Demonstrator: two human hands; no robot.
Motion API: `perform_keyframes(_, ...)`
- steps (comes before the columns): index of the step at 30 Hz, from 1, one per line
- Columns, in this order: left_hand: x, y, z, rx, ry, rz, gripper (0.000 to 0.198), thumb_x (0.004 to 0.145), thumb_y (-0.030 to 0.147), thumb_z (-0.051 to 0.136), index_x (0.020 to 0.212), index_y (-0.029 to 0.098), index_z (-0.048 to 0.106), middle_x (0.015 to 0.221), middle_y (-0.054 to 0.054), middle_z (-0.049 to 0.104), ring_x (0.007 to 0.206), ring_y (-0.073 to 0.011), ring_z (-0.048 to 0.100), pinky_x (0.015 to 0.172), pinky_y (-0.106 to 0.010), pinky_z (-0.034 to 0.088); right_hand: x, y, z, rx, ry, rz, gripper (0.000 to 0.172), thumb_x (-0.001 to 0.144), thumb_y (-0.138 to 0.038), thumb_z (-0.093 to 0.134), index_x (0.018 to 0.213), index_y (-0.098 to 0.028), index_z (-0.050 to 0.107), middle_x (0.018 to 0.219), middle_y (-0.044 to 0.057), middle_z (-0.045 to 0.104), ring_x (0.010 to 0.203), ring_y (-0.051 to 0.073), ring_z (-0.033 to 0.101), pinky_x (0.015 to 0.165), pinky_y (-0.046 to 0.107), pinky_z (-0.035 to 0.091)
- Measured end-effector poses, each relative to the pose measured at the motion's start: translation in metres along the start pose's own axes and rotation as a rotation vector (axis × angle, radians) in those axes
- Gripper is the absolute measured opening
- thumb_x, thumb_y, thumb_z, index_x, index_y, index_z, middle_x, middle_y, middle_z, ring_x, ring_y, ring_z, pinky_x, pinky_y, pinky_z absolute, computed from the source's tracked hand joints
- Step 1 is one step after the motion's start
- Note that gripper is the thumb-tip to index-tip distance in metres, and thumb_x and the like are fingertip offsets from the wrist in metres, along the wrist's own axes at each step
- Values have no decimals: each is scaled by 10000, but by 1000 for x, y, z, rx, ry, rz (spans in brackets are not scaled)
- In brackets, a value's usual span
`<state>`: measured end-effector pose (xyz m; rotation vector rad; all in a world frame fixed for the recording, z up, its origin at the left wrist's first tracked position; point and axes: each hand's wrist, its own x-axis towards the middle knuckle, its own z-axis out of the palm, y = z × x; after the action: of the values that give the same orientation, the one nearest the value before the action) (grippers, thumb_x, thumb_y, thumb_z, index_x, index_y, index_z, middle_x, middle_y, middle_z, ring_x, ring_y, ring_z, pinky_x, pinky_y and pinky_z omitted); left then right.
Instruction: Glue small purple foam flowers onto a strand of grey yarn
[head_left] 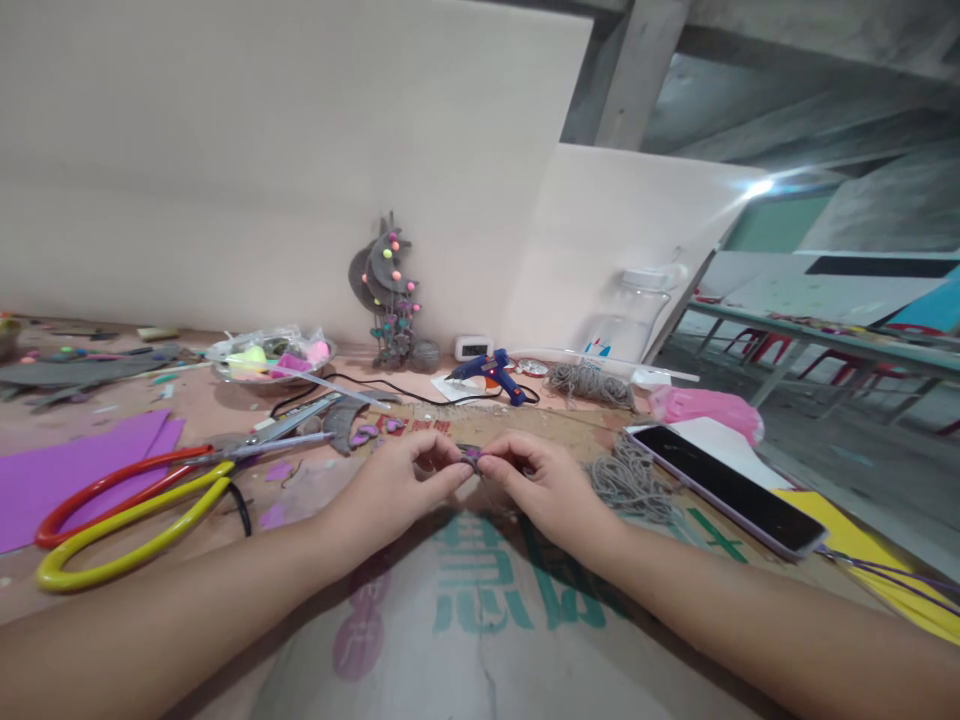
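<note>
My left hand [394,485] and my right hand [547,490] meet over the middle of the table. Between the thumbs and fingertips of both is a small grey and purple piece [472,455], mostly covered by the fingers. Just beyond my left hand lie small heart-like purple and grey pieces [365,435] and a grey crescent [343,422]. Large scissors [214,482] with one red and one yellow handle rest near my left forearm. A loose bundle of grey yarn [634,482] lies beside my right hand. Straight ahead stands a blue glue gun [499,368].
A grey moon ornament [366,285] with coloured balls leans on the back board. Purple sheets [45,480] and a clear bowl [219,368] are left. On the right are a phone [727,485], a pink bag [709,410], yellow paper [870,565] and a clear bottle [634,315].
</note>
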<state>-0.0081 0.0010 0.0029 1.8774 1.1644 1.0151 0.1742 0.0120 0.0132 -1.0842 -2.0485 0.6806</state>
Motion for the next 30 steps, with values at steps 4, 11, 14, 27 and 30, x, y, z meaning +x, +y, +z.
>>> perform_keyframes(4,0,-3,0,-31,-3,-4,231,787,396,569,739,176,519,682,18,563,642,-137,537,588,-235,407,0,-1,0,22,40,20,192,843,-292,515,733,-174,618,621,-11,573,561,107,499,538,218,393)
perform_keyframes(11,-1,-1,0,-78,-7,19,224,773,338,600,916,166,603,879,-34,646,821,-170,588,717,-259,454,-1,-2,-1,5,57,26,196,839,-296,521,725,-165,614,634,-3,577,592,113,513,558,220,395)
perform_keyframes(14,-1,1,0,-79,-37,17,200,807,322,549,891,160,630,857,-43,661,806,-181,609,723,-276,465,-1,-3,-1,-4,48,7,199,843,-293,518,731,-164,621,634,-2,583,590,111,514,561,218,395)
perform_keyframes(27,1,4,1,-101,46,-45,171,783,318,562,775,151,597,742,-19,641,687,-157,600,631,-251,453,0,-1,-6,-12,34,23,284,881,-322,445,677,-168,570,604,-10,531,574,112,485,548,223,380)
perform_keyframes(30,2,2,1,-87,68,-58,169,771,319,574,760,153,601,713,-11,641,657,-150,584,608,-243,441,4,6,-13,16,96,15,252,886,-326,429,747,-170,570,653,-1,546,611,122,504,569,232,399)
